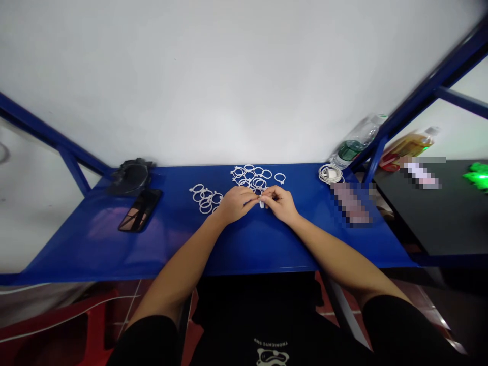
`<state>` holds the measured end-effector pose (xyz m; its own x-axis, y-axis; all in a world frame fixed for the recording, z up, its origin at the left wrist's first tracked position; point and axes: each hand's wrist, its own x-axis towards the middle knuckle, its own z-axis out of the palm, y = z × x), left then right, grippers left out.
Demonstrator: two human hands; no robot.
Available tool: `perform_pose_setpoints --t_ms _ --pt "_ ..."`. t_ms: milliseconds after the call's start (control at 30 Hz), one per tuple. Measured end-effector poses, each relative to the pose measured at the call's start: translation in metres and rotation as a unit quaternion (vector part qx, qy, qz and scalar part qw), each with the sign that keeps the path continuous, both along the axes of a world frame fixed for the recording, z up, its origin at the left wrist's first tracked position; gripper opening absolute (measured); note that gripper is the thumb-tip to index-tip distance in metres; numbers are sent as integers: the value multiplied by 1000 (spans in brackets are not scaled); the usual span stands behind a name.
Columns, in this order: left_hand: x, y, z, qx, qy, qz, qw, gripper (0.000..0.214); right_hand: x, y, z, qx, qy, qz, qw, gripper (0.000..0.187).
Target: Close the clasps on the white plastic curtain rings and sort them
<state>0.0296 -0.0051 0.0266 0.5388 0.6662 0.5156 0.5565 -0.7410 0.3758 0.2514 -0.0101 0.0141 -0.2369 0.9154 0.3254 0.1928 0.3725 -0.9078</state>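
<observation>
My left hand and my right hand meet over the middle of the blue table. Thumbs and fingertips of both are pinched together on a small white plastic curtain ring, mostly hidden by the fingers. Just beyond my hands lies a loose pile of white curtain rings, each with a small knob or eyelet. One curtain ring rests apart at the pile's right. A second group of curtain rings lies left of my left hand, partly covered by it.
A black phone and a crumpled black bag lie at the left. On the right are a coiled white cable, a clear bottle and a blurred-out item. Blue frame bars rise at both sides before the wall.
</observation>
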Motion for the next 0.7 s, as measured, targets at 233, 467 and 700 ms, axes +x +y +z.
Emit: perform_pose_setpoints --t_ms 233,467,700 --pt "-35 11 10 -25 22 113 993 11 51 41 9 77 -243 -115 960 23" --pt "-64 32 4 -83 88 164 979 14 68 49 15 58 -360 -68 929 20" --pt "-75 33 1 -109 113 209 965 16 62 44 17 54 -418 -22 907 18"
